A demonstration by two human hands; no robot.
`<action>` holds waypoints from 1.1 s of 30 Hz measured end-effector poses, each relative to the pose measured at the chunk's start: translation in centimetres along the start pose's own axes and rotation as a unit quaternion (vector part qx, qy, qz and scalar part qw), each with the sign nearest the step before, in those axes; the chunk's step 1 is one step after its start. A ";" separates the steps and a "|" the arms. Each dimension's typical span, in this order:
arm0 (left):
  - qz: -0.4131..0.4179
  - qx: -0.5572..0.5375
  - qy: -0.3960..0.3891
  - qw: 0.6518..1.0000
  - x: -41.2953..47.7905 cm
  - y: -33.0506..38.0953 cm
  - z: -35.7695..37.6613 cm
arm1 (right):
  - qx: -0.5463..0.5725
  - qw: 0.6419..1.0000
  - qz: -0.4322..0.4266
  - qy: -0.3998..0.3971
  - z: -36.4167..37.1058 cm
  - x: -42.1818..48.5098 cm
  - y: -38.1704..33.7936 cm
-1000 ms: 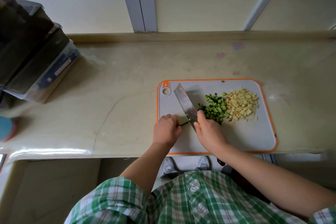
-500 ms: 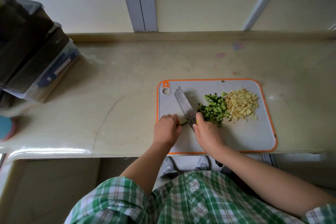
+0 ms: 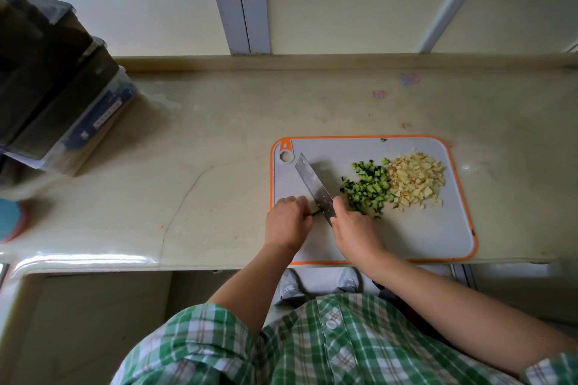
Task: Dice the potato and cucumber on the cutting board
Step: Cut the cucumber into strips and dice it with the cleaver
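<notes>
Far out at nine o'clock on the table (image 3: 219, 150) stand the stacked boxes (image 3: 62, 97), well apart from my work. The cutting board (image 3: 438, 244) lies toward three o'clock, its near edge along the table's front.

At the board's seven o'clock corner my left grip (image 3: 289, 222) is curled, knuckles up, pinning down the cucumber strip (image 3: 316, 212). Only a thin dark-green end shows, poking out toward three o'clock. How much lies under my fingers I cannot tell.

Just beside it my right grip (image 3: 353, 228) is closed round the handle of the knife (image 3: 312, 186). The blade runs off toward eleven o'clock, its heel at the strip.

At one o'clock from that grip sits the diced cucumber (image 3: 369, 189). The diced potato (image 3: 413, 181) touches its three o'clock side, and both are heaped on the board.

I judge the task nearly done: the potato looks finished, and this strip seems the last piece left to cut. With so little left, my fingers are close to the edge. So I should tuck the left fingertips under and let the knuckles guide the blade's flat. I should then step that grip back toward nine o'clock after each cut. Short strokes with the tip kept low should stop the bits from scattering. I would space the cuts to match the dice already in the heap.
</notes>
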State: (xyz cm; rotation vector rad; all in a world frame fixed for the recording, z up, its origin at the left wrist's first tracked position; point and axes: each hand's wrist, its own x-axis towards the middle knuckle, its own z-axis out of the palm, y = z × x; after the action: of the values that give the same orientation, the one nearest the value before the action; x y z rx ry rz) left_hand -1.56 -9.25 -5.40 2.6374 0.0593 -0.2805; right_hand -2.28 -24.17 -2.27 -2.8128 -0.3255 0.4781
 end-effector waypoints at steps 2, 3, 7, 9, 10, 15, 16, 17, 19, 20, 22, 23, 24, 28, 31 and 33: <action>-0.003 0.001 0.000 1.000 -0.1 0.0 0.0 | 0.014 1.000 0.002 0.012 0.1 0.1 0.1; -0.005 0.005 0.002 1.000 -0.1 0.0 0.0 | 0.020 1.000 0.003 0.018 0.1 0.1 0.2; -0.007 0.016 0.007 1.000 -0.4 -0.5 0.0 | 0.024 0.999 -0.012 0.026 -0.7 0.1 0.2; -0.005 0.018 0.006 1.000 -0.5 -0.5 0.0 | 0.019 0.999 -0.020 0.017 -1.0 -0.1 0.2; -0.004 0.020 0.005 1.000 -0.5 -0.5 0.0 | 0.018 1.000 -0.023 0.012 -1.1 -0.2 0.2; -0.002 0.024 -0.002 1.000 -0.4 -0.4 -0.1 | 0.006 1.000 -0.020 0.003 -0.9 -0.3 -0.1; -0.002 0.025 -0.003 1.000 -0.4 -0.4 -0.1 | 0.001 1.000 -0.017 0.001 -0.7 -0.2 -0.2; -0.003 0.025 -0.003 1.000 -0.4 -0.4 -0.1 | 0.000 1.000 -0.013 -0.001 -0.4 -0.2 -0.2; -0.002 0.025 -0.003 1.000 -0.4 -0.4 -0.2 | 0.011 1.000 -0.005 0.003 0.0 -0.1 -0.3; -0.001 0.026 -0.004 1.000 -0.4 -0.3 -0.2 | 0.019 1.000 -0.002 0.009 0.1 -0.1 -0.2; 0.001 0.024 -0.001 1.000 -0.4 -0.4 -0.2 | 0.029 0.999 0.001 0.022 0.1 0.0 -0.1; 0.002 0.021 0.001 1.000 -0.4 -0.4 -0.2 | 0.032 0.999 0.000 0.026 -0.1 0.0 0.0; 0.003 0.019 0.003 1.000 -0.3 -0.5 -0.2 | 0.034 0.999 -0.004 0.028 -0.3 0.0 0.1; 0.009 0.010 0.011 1.000 -0.3 -0.3 -0.1 | 0.008 0.999 -0.029 0.012 -1.3 -0.3 0.2; 0.005 0.018 0.005 1.000 -0.2 -0.1 -0.1 | 0.002 1.000 -0.025 -0.005 -1.3 -0.3 0.1; 0.002 0.016 0.004 1.000 -0.1 -0.2 -0.2 | 0.005 1.000 -0.018 -0.010 -1.0 -0.1 -0.1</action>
State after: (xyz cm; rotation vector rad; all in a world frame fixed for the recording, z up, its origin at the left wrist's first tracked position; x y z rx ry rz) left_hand -1.69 -9.04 -5.31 2.6697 0.0530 -0.2727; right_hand -2.08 -24.37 -1.34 -2.7900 -0.3766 0.4979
